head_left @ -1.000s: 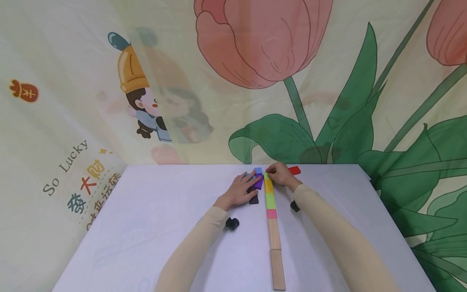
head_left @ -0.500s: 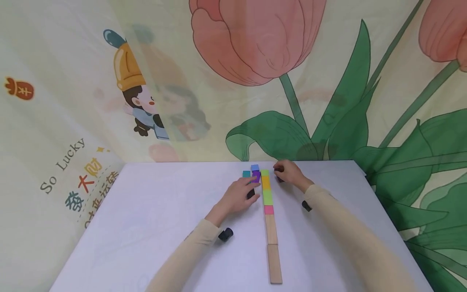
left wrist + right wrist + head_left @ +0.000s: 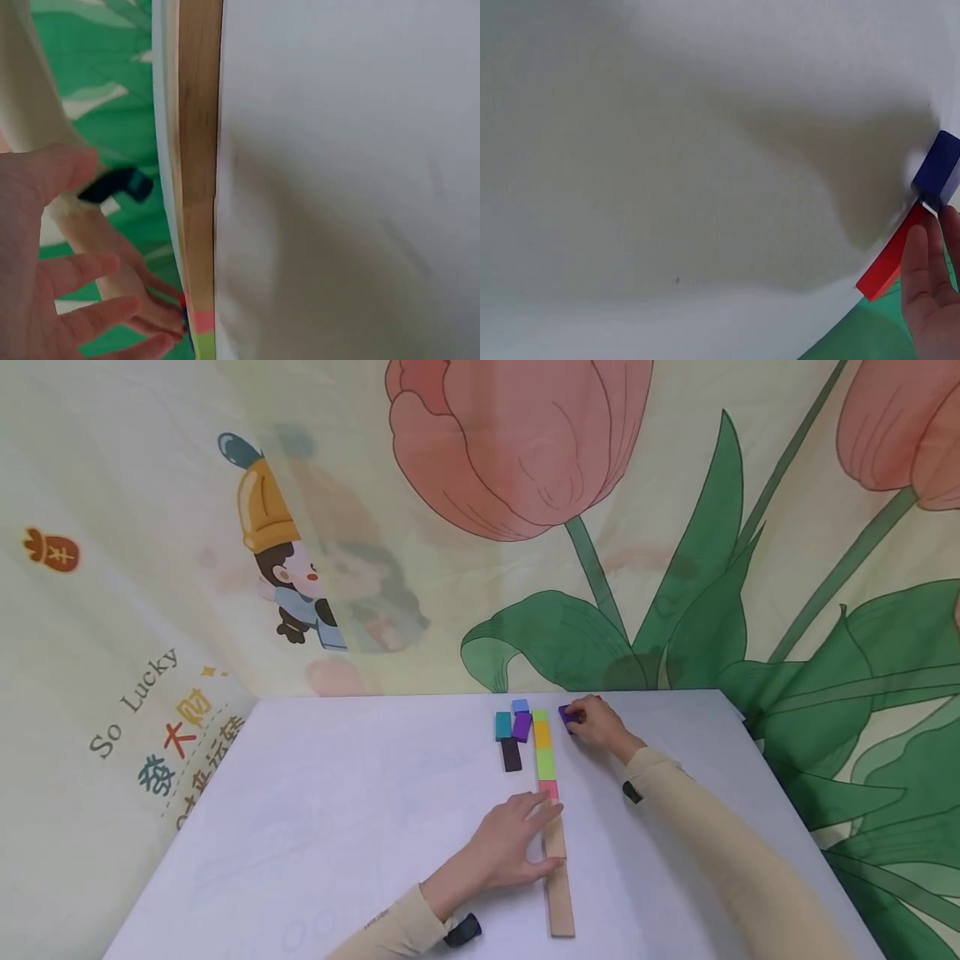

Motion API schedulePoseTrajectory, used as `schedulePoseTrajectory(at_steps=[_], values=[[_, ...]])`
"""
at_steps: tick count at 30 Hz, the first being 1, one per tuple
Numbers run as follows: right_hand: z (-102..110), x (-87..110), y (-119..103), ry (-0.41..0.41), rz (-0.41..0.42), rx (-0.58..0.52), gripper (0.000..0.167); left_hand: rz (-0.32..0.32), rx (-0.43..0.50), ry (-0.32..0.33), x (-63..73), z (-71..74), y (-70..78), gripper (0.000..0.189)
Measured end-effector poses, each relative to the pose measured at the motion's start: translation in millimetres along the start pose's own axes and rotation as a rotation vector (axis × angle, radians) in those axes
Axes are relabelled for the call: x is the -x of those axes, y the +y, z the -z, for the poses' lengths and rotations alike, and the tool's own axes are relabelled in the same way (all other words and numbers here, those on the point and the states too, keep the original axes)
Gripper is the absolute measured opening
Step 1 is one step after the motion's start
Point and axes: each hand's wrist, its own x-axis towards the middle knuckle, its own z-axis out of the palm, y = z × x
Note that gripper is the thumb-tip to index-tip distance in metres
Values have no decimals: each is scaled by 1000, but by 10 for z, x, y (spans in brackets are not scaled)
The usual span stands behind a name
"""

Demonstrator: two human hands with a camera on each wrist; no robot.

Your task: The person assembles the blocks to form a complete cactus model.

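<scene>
A straight row of blocks runs up the table, with plain wooden blocks (image 3: 558, 902) at the near end. Beyond these come a pink block (image 3: 549, 789), a light green one (image 3: 545, 764), a yellow one (image 3: 542, 734) and another green one at the far end. My left hand (image 3: 506, 843), fingers spread, overlaps the wooden part in the head view and holds nothing. Right of the far end, my right hand (image 3: 602, 727) holds a dark blue block (image 3: 937, 171) at its fingertips. A red block (image 3: 890, 259) lies against the right fingers, mostly hidden in the head view.
Left of the row's far end sit a teal block (image 3: 503, 727), a purple block (image 3: 522, 727), a light blue block (image 3: 521, 705) and a black block (image 3: 512, 755). The white table (image 3: 300, 827) ends at a printed curtain (image 3: 420, 527) behind.
My left hand has drawn back from the loose blocks toward me, over the wooden blocks. The right hand has left the row's far end and moved right, where it took hold of the dark blue block.
</scene>
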Motion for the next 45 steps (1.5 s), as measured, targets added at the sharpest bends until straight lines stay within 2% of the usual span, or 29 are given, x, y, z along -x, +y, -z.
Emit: schedulePoseTrajectory(at_steps=[4, 9, 15, 24, 29, 33, 38, 42, 45], values=[[-26, -10, 5, 6, -32, 4, 31, -25, -7, -26, 194, -56, 129, 65], [-31, -2, 20, 19, -30, 5, 31, -34, 17, -35, 312, -144, 193, 61], [-44, -13, -5, 23, -16, 25, 38, -52, 6, -17, 362, -200, 201, 60], [-72, -21, -57, 53, -75, 63, 47, -52, 19, -54, 366, -212, 201, 57], [8, 43, -102, 8, -64, 52, 53, -49, 27, -38, 378, -211, 202, 56], [96, 237, -118, -85, -38, 36, 52, -50, 28, -23, 381, -212, 204, 56], [50, 687, -85, -202, -3, 47, 42, -40, 33, -35, 381, -206, 213, 57], [-73, 1052, -112, -237, 55, 57, 36, -32, 39, -57, 383, -193, 216, 58], [-138, 1201, -148, -234, 84, 62, 35, -33, 41, -66, 371, -189, 212, 58]])
